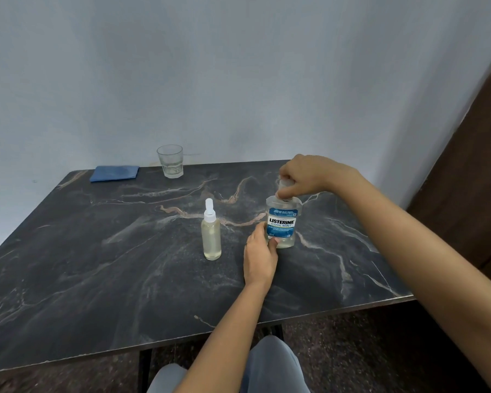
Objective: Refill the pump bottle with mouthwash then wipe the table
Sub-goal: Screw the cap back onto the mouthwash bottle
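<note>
Item: one dark marble-patterned surface point(97, 265) with pale and rust veins, set against a pale blue-grey wall point(238, 80). Near its right-hand middle stood a clear plastic mouthwash bottle with a blue Listerine Cool Mint label point(282, 222), upright, its base on the surface and a shallow level of pale liquid showing below the label. The left hand point(260, 256) held the bottle low on its left side, thumb across the lower front edge, fingers point(260, 229) curled round the body; how far they reached behind it could not be told. The right hand point(309, 174) came in from above, its fingers closed round the translucent round cap point(284, 183) at the bottle's neck; whether the cap sat tight or loose could not be told. Just to the left of the mouthwash bottle, apart from it and from both hands, stood a slim clear cylindrical pump bottle with a white pump top point(211, 236), upright, holding pale yellowish liquid nearly to the shoulder. At the far edge, near the wall, stood a clear faceted glass tumbler point(170, 161), with little or nothing in it. Left of the tumbler, well apart from the bottles, lay a folded blue cloth point(114, 173), flat at the back corner. Below the near edge, grey-trousered knees point(272, 364) showed above a dark speckled floor point(366, 350). A brown panel point(479, 165) stood at the right.
</note>
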The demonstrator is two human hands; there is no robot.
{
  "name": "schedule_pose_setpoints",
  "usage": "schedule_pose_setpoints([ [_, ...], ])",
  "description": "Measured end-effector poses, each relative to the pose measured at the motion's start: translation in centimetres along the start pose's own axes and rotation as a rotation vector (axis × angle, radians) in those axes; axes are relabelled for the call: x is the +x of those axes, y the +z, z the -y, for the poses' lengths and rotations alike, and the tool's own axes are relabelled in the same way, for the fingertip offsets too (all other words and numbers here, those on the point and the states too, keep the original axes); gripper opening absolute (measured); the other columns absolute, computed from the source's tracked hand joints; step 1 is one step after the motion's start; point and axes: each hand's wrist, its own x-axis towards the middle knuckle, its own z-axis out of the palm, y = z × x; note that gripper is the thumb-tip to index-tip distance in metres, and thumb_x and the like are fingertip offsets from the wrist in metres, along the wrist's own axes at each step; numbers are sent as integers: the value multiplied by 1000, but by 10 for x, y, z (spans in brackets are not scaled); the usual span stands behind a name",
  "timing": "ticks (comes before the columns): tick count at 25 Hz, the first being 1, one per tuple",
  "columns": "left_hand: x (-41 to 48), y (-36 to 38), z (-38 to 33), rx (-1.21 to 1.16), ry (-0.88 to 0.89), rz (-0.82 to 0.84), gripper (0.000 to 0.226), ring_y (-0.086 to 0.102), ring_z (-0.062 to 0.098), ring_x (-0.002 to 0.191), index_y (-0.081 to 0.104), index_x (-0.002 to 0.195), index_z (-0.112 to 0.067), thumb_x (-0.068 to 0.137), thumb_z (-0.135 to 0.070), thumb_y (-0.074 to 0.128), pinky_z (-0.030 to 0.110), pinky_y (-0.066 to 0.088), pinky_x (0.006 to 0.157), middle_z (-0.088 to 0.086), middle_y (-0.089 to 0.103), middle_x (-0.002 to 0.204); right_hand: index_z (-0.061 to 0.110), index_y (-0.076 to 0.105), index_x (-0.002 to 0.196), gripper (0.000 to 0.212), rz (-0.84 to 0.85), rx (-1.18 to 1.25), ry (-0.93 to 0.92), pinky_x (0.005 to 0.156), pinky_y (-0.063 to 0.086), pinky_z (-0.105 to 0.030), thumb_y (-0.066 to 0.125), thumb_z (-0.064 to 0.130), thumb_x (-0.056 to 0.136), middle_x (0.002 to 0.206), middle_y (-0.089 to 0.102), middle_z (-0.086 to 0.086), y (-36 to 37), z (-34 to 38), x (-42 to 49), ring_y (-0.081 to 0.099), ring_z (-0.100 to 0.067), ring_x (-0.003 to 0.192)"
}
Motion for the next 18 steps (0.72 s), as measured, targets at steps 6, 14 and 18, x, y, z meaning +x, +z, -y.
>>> schedule_pose_setpoints([
  [6, -1, 3, 1, 79, 37, -38, 33, 52, 21, 117, 50, 123, -12, 92, -17, 60, 34, 43, 98, 4, 59, 123, 13, 40, 51, 59, -200, -317, 86, 47, 22, -21, 32, 55, 91, 47, 35, 2, 18, 13, 2, 30, -12, 44],
  [14, 1, 7, 2, 148, 19, -56, 34, 54, 21, 117, 50, 124, -13, 92, -19, 60, 31, 38, 101, 3, 61, 122, 10, 52, 67, 46, -225, -206, 488, 48, 21, -23, 34, 43, 94, 57, 40, -1, 28, 44, 3, 44, -18, 61],
  [18, -5, 4, 0, 131, 19, -43, 36, 53, 21, 119, 50, 126, -12, 93, -21, 60, 32, 37, 102, 3, 59, 125, 9, 62, 77, 47, -222, -98, 580, 48, 21, -24, 32, 40, 95, 69, 49, -4, 32, 51, -4, 46, -21, 68],
])
